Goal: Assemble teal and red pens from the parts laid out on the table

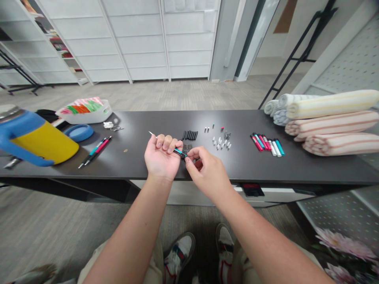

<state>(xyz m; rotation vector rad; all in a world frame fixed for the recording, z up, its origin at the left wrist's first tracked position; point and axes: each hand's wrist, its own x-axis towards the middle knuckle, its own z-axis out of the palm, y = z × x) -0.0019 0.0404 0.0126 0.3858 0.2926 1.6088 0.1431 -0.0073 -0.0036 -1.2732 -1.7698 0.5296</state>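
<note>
My left hand [163, 156], palm up with fingers curled, is closed around a pen [179, 152]. A thin white end sticks out past the thumb side, and a teal part shows on the other side. The thumb and finger of my right hand [205, 167] pinch the teal end; any small part between the fingertips is hidden. Just beyond the hands lie a row of black pen barrels [190, 135] and a cluster of small springs [187, 146], partly covered. Small white and metal pen parts [221, 142] are scattered to the right.
Red, teal and white pen barrels [267, 144] lie right of centre, near rolled towels [334, 122]. On the left are two pens [95, 151], a yellow-and-blue mug [41, 138], a blue lid [78, 132] and a white container [85, 114]. The dark table's [139, 165] front edge runs below my wrists.
</note>
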